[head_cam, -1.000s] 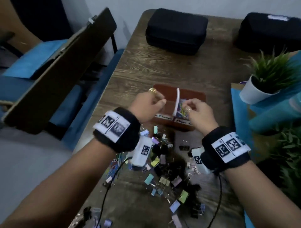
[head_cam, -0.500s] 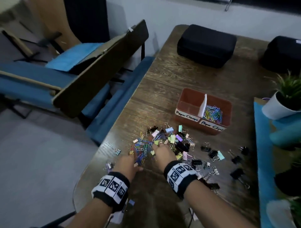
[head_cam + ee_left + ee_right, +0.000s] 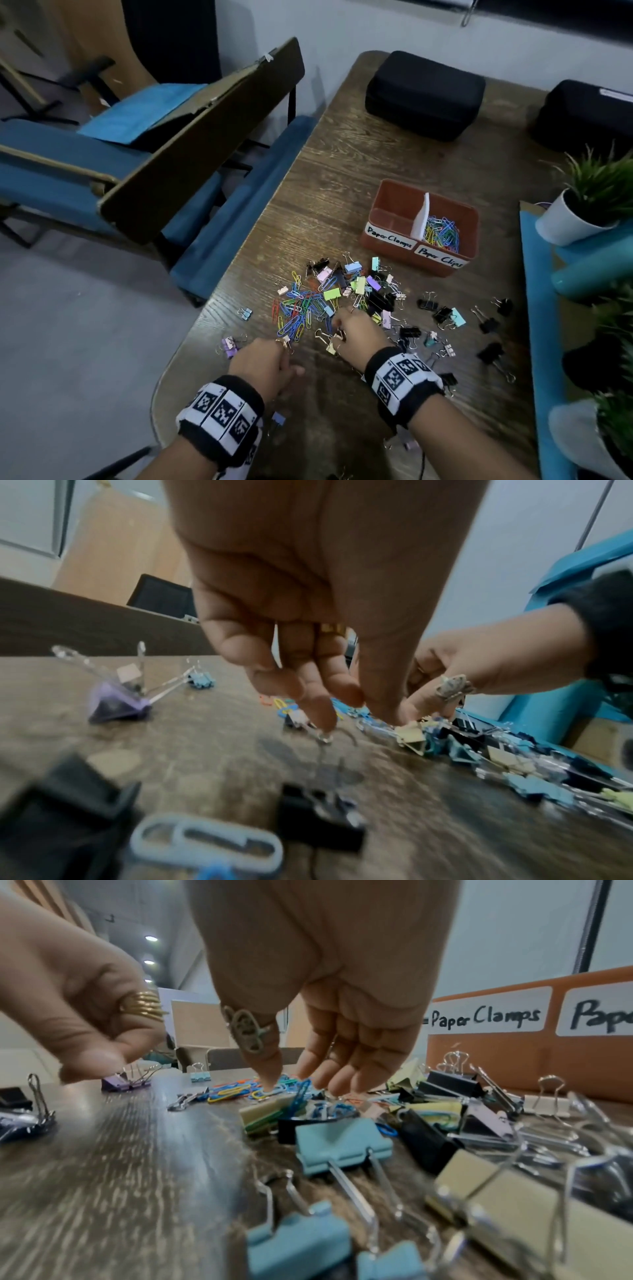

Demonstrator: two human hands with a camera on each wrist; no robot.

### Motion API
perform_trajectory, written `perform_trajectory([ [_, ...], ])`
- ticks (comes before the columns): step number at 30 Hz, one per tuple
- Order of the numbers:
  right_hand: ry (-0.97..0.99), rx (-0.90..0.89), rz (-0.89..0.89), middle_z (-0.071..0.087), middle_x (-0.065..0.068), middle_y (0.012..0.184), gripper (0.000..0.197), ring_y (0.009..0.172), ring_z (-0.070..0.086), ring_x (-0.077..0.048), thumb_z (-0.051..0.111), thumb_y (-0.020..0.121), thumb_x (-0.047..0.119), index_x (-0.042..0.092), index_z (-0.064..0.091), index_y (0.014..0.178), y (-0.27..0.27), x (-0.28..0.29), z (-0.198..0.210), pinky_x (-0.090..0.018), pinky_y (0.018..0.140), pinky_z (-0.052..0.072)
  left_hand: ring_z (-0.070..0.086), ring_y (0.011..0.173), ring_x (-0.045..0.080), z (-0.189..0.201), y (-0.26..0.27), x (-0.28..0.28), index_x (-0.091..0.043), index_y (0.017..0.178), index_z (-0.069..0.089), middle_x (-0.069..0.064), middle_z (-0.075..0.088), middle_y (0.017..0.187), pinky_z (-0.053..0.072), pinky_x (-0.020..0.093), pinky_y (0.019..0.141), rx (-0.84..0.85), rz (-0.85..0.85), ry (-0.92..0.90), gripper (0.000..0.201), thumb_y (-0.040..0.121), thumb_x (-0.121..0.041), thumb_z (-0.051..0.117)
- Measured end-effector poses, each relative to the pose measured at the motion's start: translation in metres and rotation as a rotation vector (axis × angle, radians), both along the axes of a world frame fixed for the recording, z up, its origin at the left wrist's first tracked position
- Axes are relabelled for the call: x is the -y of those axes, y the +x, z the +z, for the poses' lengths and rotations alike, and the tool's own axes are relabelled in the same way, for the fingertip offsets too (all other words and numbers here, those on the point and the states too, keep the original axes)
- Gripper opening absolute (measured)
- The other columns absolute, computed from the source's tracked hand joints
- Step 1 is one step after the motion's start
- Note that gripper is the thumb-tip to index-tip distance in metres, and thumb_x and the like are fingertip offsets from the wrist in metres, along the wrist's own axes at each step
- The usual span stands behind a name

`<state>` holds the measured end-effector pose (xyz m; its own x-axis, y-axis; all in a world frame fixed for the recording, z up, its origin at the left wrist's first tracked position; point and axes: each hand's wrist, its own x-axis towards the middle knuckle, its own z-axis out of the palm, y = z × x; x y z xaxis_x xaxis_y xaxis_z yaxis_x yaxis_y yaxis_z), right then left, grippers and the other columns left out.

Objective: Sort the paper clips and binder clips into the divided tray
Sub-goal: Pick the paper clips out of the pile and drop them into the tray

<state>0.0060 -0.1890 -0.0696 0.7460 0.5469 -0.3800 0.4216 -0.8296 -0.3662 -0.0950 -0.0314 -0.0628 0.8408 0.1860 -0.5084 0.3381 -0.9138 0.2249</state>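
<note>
A mixed pile of coloured paper clips (image 3: 296, 313) and binder clips (image 3: 359, 286) lies on the wooden table in front of the red-brown divided tray (image 3: 438, 269). The tray's right half, labelled "Paper Clips", holds paper clips (image 3: 442, 231); I see nothing in the "Paper Clamps" half. My right hand (image 3: 356, 335) hangs over the pile's near edge with relaxed fingers, its index tip (image 3: 270, 1087) touching paper clips. My left hand (image 3: 267, 359) hovers at the near left with loosely curled fingers, index tip (image 3: 320, 721) on a small clip's wire handle. A purple binder clip (image 3: 228, 344) lies left of it.
Loose black binder clips (image 3: 489, 323) lie scattered to the right. Two black cases (image 3: 424, 92) stand at the table's far end. A potted plant (image 3: 582, 212) and a blue mat (image 3: 537, 308) line the right side. The table's rounded edge and blue chairs (image 3: 102, 171) are on the left.
A second ago both hands were at the tray. They then came back to the pile's near edge. Since then the left hand has drifted slightly left, away from the right hand.
</note>
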Motion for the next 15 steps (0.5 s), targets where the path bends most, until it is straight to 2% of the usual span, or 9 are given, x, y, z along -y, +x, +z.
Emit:
perform_trajectory([
  [2,-0.036,0.018,0.021,0.054,-0.005,0.117,0.04,0.11,0.051,-0.023,0.064,0.082,0.035,0.018,0.049,0.115,-0.001,-0.002,-0.001,-0.036,0.092,0.046,0.06,0.079,0.015,0.007,0.012,-0.004,-0.024,0.063,0.05,-0.005,0.054,0.076,0.048,0.025,0.072,0.085,0.044,0.006,0.037,0.081,-0.055,0.059],
  [4,-0.111,0.05,0.068,0.054,-0.006,0.119,0.046,0.114,0.049,-0.025,0.064,0.081,0.04,0.018,0.047,0.118,-0.004,-0.004,-0.001,-0.038,0.096,0.043,0.056,0.083,0.015,0.008,0.029,-0.013,-0.024,0.079,0.057,-0.003,0.055,0.087,0.047,0.026,0.075,0.156,0.091,-0.017,0.024,0.084,-0.048,0.06],
  [6,-0.14,0.068,0.098,0.056,-0.007,0.118,0.039,0.114,0.048,-0.025,0.061,0.085,0.032,0.016,0.048,0.118,-0.009,-0.006,0.0,-0.038,0.099,0.04,0.057,0.1,0.019,-0.001,0.048,-0.022,-0.014,0.098,0.063,0.003,0.055,0.111,0.049,0.031,0.087,0.216,0.097,-0.016,0.023,0.087,-0.035,0.061],
  [9,-0.101,0.07,0.088,0.056,-0.012,0.117,0.035,0.109,0.052,-0.026,0.05,0.088,0.007,0.01,0.045,0.122,-0.018,-0.005,0.001,-0.034,0.093,0.043,0.049,0.116,0.02,-0.017,0.074,-0.031,-0.006,0.104,0.064,0.006,0.04,0.135,0.043,0.032,0.103,0.25,0.039,0.018,0.02,0.092,-0.019,0.055],
  [12,-0.005,0.021,0.036,0.056,-0.011,0.118,0.039,0.104,0.055,-0.025,0.045,0.088,-0.005,0.012,0.046,0.123,-0.028,0.005,0.002,-0.029,0.089,0.046,0.052,0.113,0.02,-0.018,0.094,-0.035,-0.005,0.104,0.063,0.009,0.037,0.135,0.044,0.034,0.102,0.208,0.076,-0.045,0.019,0.094,-0.015,0.051],
  [15,0.086,-0.099,-0.032,0.056,-0.003,0.117,0.031,0.096,0.055,-0.011,0.051,0.09,0.001,0.018,0.053,0.116,-0.034,0.03,0.003,-0.021,0.087,0.044,0.053,0.113,0.024,-0.019,0.103,-0.04,-0.004,0.111,0.06,0.011,0.039,0.133,0.044,0.034,0.1,0.148,0.099,-0.061,0.022,0.094,-0.013,0.049],
])
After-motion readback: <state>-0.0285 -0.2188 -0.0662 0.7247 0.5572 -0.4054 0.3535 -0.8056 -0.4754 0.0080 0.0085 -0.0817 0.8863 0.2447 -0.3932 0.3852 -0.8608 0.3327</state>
